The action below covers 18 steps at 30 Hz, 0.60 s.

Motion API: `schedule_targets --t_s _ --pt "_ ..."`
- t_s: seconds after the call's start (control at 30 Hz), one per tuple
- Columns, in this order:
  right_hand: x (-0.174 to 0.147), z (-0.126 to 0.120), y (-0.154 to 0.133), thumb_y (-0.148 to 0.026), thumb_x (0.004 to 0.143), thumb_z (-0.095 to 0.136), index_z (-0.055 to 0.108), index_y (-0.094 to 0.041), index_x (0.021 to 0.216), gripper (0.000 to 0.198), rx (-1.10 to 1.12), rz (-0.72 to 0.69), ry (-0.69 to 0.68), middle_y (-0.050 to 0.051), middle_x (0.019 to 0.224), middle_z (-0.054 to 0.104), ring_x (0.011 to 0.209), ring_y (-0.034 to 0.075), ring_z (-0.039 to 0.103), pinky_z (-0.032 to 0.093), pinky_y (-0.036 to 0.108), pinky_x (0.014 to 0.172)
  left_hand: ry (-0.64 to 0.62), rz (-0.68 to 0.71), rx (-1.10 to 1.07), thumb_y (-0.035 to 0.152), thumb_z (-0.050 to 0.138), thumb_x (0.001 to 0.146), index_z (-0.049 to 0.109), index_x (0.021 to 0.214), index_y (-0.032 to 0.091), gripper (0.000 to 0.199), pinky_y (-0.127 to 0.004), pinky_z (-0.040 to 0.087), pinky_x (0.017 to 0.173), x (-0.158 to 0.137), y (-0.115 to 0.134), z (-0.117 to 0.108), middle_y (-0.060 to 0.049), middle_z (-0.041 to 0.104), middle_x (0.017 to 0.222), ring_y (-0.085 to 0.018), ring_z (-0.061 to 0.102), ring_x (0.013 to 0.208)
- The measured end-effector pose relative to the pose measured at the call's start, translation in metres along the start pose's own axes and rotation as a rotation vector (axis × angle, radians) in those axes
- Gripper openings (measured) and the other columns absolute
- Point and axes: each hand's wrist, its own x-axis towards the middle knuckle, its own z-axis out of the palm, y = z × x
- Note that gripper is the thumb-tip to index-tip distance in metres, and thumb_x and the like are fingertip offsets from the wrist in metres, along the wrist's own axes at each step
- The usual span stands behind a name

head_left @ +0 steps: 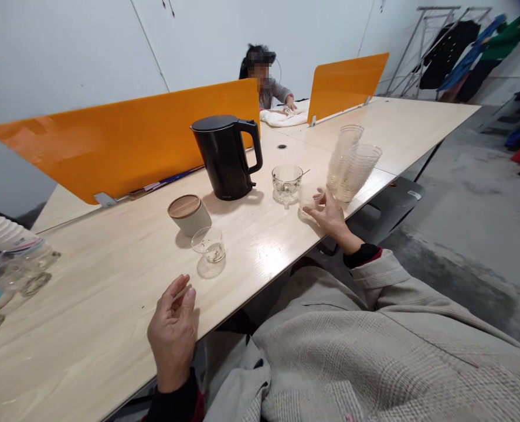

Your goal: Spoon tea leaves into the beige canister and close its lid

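right hand (330,215): fingers loosely curled round small clear cup (307,202), right of centre, upright on table (110,305) | left hand (172,331): half open, empty, lower centre at table edge | clear glass (210,245) just above it, upright, round | ribbed glass bowl (286,180), black kettle (227,155), leaning stacked plastic cups (350,164) near

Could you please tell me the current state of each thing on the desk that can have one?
Black electric kettle: upright, lid shut.
Round canister with wooden lid: lidded.
Small clear glass cup: upright, nearly empty.
Ribbed glass bowl: upright.
Stacked clear plastic cups: leaning.
Right hand: gripping a small clear cup.
Left hand: open, holding nothing.
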Motion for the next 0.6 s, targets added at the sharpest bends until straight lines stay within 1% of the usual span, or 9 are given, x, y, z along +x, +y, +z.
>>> schedule_targets --t_s 0.07,0.17,0.23,0.33,0.4,0.43,0.47,0.53,0.6 --pt "-0.005 -0.001 -0.001 -0.075 0.08 0.077 0.057 -0.016 0.153 0.096 -0.011 -0.032 -0.004 0.02 0.129 0.07 0.112 0.037 0.071 0.058 0.061 0.105 -0.001 -0.025 0.007 0.062 0.079 0.084 0.076 0.129 0.021 0.06 -0.052 0.061 0.11 0.0 0.0 0.0 -0.014 0.078 0.138 -0.031 0.077 0.117" --pt "-0.014 -0.006 0.0 -0.074 0.082 0.077 0.054 -0.017 0.156 0.095 -0.039 -0.098 0.007 0.023 0.14 0.066 0.124 0.039 0.067 0.055 0.062 0.111 -0.007 -0.038 0.012 0.063 0.079 0.085 0.076 0.129 0.022 0.06 -0.052 0.061 0.11 0.0 0.0 0.0 -0.013 0.078 0.139 -0.031 0.076 0.119" --pt "-0.018 -0.016 0.006 -0.073 0.083 0.076 0.052 -0.018 0.157 0.095 -0.063 -0.135 0.062 0.023 0.148 0.062 0.131 0.04 0.063 0.052 0.063 0.114 -0.008 -0.039 0.003 0.063 0.079 0.085 0.076 0.129 0.022 0.06 -0.052 0.061 0.109 0.0 -0.001 0.0 -0.014 0.078 0.139 -0.031 0.076 0.119" --pt "-0.017 -0.039 0.022 -0.067 0.081 0.079 0.049 -0.018 0.156 0.095 -0.115 -0.109 0.284 0.023 0.15 0.058 0.134 0.04 0.059 0.049 0.065 0.116 -0.007 -0.019 0.002 0.062 0.079 0.085 0.076 0.129 0.022 0.059 -0.053 0.06 0.111 0.0 0.0 0.001 -0.014 0.078 0.139 -0.031 0.076 0.118" --pt "-0.008 -0.056 0.036 -0.063 0.077 0.082 0.046 -0.018 0.156 0.098 -0.136 -0.048 0.449 0.022 0.151 0.056 0.136 0.039 0.057 0.046 0.065 0.119 -0.005 -0.001 0.009 0.062 0.079 0.085 0.077 0.128 0.021 0.059 -0.054 0.059 0.113 0.0 0.001 0.001 -0.014 0.078 0.137 -0.032 0.077 0.118" --pt "-0.001 -0.063 0.043 -0.061 0.074 0.084 0.045 -0.018 0.156 0.101 -0.134 -0.013 0.501 0.022 0.152 0.055 0.138 0.04 0.056 0.044 0.065 0.121 -0.005 0.002 0.014 0.061 0.079 0.085 0.077 0.128 0.02 0.059 -0.054 0.059 0.114 0.0 0.002 0.001 -0.014 0.078 0.137 -0.032 0.077 0.119" --pt "0.006 -0.068 0.049 -0.059 0.072 0.085 0.043 -0.018 0.157 0.103 -0.119 0.018 0.523 0.022 0.154 0.054 0.139 0.039 0.055 0.044 0.064 0.122 -0.007 0.001 0.017 0.061 0.079 0.085 0.077 0.129 0.02 0.06 -0.055 0.059 0.114 0.0 0.002 0.001 -0.015 0.078 0.138 -0.032 0.077 0.119" --pt "0.023 -0.073 0.061 -0.059 0.069 0.086 0.041 -0.017 0.158 0.108 -0.071 0.046 0.497 0.022 0.152 0.056 0.139 0.038 0.057 0.045 0.062 0.121 -0.012 -0.006 0.014 0.061 0.079 0.086 0.076 0.13 0.02 0.06 -0.055 0.058 0.115 0.0 0.001 0.001 -0.015 0.078 0.139 -0.032 0.076 0.121" --pt "0.037 -0.072 0.068 -0.062 0.073 0.083 0.039 -0.017 0.158 0.106 -0.045 -0.012 0.416 0.022 0.145 0.062 0.131 0.037 0.062 0.051 0.061 0.114 -0.016 -0.006 0.006 0.06 0.079 0.086 0.076 0.13 0.02 0.06 -0.056 0.057 0.117 0.0 0.0 0.001 -0.015 0.078 0.139 -0.032 0.076 0.122"
